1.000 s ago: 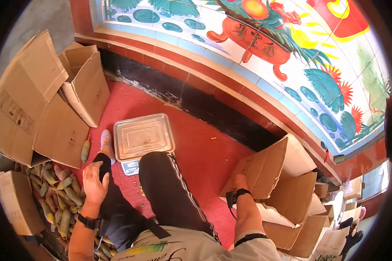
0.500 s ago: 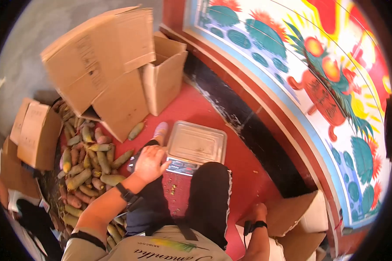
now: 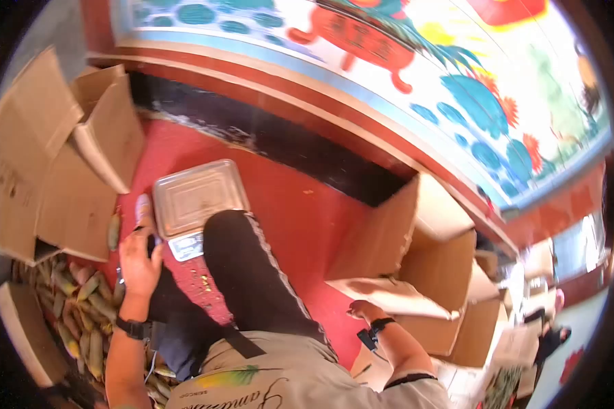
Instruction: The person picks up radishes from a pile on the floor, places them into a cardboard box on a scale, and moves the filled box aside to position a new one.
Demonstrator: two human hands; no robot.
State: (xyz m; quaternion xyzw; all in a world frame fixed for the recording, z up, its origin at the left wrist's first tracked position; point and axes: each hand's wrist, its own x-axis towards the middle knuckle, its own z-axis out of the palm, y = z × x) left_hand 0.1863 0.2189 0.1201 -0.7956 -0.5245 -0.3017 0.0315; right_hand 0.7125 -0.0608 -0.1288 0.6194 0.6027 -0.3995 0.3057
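We look further right than before | left hand (image 3: 140, 264): thumb spread; right hand (image 3: 366, 311): we cannot tell | tray (image 3: 201, 198): long axis sideways, rising rightward; scale display (image 3: 186, 247) facing us

Left hand (image 3: 140, 266), left of frame, near the scale (image 3: 199, 195); right hand (image 3: 367, 311), lower right of centre, beside open carton (image 3: 381, 235); tubers (image 3: 83, 315) (loose heap, greenish-brown) lower left.

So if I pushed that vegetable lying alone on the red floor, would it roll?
The vegetable would probably roll sideways, since it looks long and rounded. It might curve, as one end narrows. The cardboard box close beside it could stop it on one side.
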